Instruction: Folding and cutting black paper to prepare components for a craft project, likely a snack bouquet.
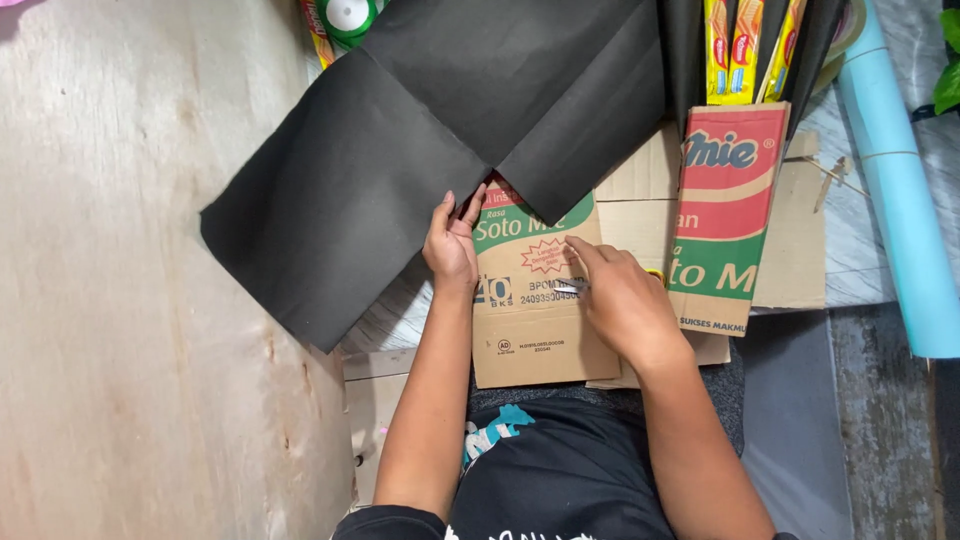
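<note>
A flattened brown cardboard box with red and green printing lies in front of me. Large black paper sheets cover its far part and spread to the left. My left hand rests on the box's left edge, fingers touching the black sheet's border. My right hand lies on the cardboard and grips a small metal blade or cutter, its tip pointing left. A second printed cardboard flap lies to the right.
A plywood board fills the left side. A light blue paper roll runs along the right. Yellow packets and a green tape roll sit at the top. Grey floor shows at the lower right.
</note>
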